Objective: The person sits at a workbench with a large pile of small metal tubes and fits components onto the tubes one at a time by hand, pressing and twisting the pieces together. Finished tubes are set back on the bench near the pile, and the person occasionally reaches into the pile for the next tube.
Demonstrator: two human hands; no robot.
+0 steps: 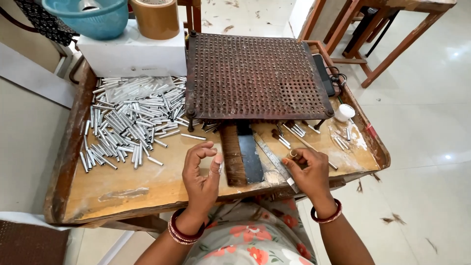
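Observation:
My left hand (202,172) hovers over the wooden tray table (122,189), fingers curled with thumb and forefinger apart, holding nothing I can see. My right hand (308,171) pinches a short silver metal tube (293,153) end-on between its fingertips. A large heap of silver tubes (130,120) lies to the left of my left hand. Behind both hands stands a dark perforated metal grid plate (255,76) on small legs. A few loose tubes (289,132) lie under its front edge near my right hand.
A brown brush and a dark flat bar (243,152) lie between my hands. A white box (132,54) at the back left carries a blue bowl (88,17) and a roll of brown tape (156,17). A small white pot (344,113) sits at the right. Wooden furniture legs stand behind.

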